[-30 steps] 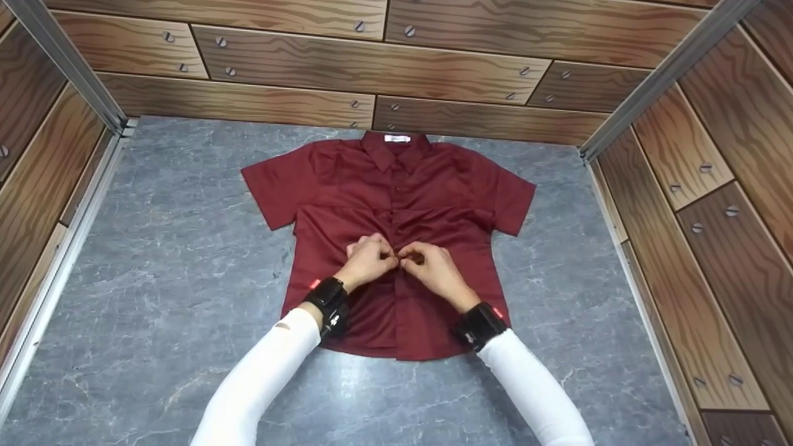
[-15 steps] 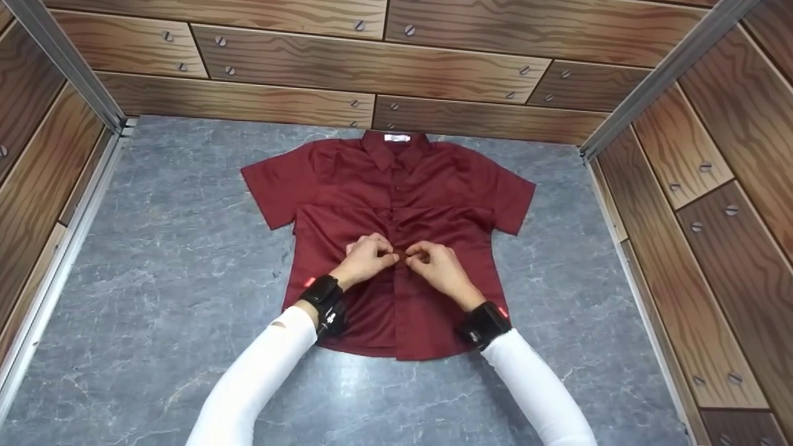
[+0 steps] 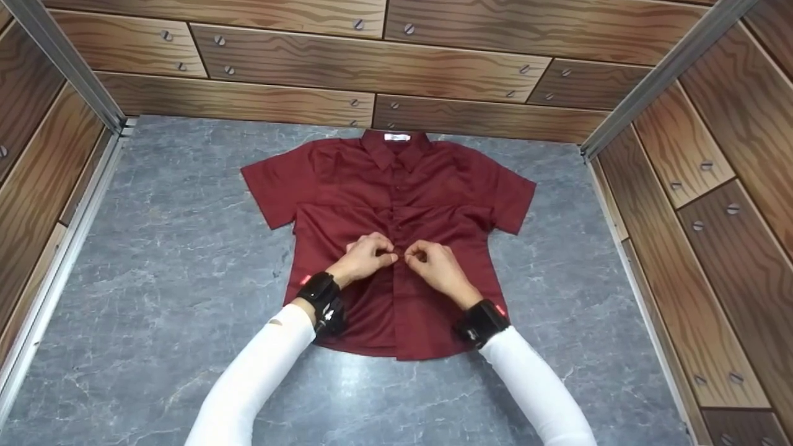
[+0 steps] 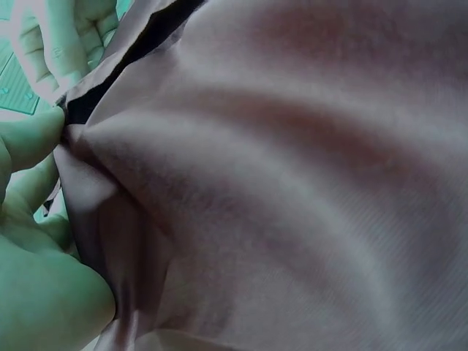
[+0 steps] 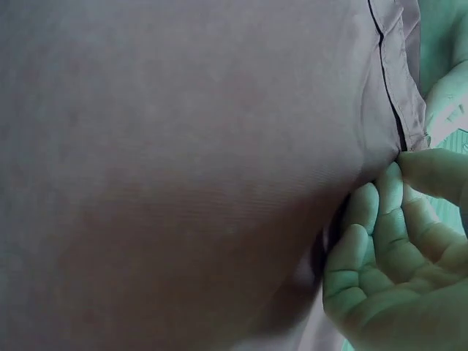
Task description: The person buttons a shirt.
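A dark red short-sleeved shirt (image 3: pixel 347 179) lies front side up, collar away from me, with a white label inside the collar. Midway down its button placket (image 3: pixel 406 310), my left hand (image 3: pixel 365 257) pinches the fabric edge between thumb and fingers. Just across from it my right hand (image 3: pixel 438 267) pinches the other side of the front, thumb against forefinger. In the left wrist view the cloth (image 4: pixel 278 190) is drawn up into folds at the fingertips. The right wrist view has the thumb and forefinger closing on the placket edge. Whatever button sits between the fingertips is hidden.
The shirt lies on a grey marbled tabletop (image 3: pixel 173 248). Wood-patterned panels (image 3: pixel 372 56) wall in the back and both sides, with metal rails along the corners. Black camera bands (image 3: pixel 323 300) circle both wrists over white sleeves.
My right hand has drawn slightly to the right, opening a small gap from the left hand. The left wrist has shifted a little left. Both hands keep their pinch at the placket.
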A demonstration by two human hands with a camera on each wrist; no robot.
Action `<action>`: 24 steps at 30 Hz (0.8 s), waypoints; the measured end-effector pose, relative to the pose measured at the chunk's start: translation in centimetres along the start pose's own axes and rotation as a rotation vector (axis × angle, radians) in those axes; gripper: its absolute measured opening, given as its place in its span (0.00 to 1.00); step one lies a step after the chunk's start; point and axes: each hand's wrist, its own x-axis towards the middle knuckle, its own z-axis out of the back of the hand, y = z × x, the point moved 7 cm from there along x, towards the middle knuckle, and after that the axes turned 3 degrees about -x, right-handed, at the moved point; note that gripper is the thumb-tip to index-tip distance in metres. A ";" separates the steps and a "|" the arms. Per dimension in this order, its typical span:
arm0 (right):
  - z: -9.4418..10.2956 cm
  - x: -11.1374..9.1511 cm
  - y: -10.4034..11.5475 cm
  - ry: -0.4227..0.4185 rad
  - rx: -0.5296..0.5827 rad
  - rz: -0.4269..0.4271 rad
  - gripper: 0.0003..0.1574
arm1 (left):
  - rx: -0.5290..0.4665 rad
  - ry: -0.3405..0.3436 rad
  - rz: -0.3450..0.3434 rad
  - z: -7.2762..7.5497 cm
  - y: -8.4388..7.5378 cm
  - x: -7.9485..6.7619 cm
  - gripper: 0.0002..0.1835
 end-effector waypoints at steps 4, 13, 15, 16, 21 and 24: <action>-0.1 0.1 0.1 -0.003 -0.024 -0.003 0.02 | -0.008 0.034 0.005 0.0 0.0 -0.1 0.11; -0.2 -0.4 1.0 -0.034 -0.048 0.078 0.08 | -0.026 0.016 0.030 -0.1 0.1 0.0 0.16; -0.3 -0.6 1.3 -0.035 -0.048 0.118 0.10 | -0.011 -0.020 0.026 0.0 0.1 0.1 0.16; -0.4 -0.7 1.5 -0.036 -0.052 0.136 0.11 | -0.008 -0.038 0.028 0.1 0.0 0.1 0.16; -0.3 -0.9 2.3 -0.079 -0.103 0.213 0.10 | 0.010 -0.109 0.056 0.3 -0.1 0.3 0.15; -0.3 -1.1 2.8 -0.103 -0.139 0.258 0.09 | 0.051 -0.152 0.067 0.2 -0.3 0.2 0.12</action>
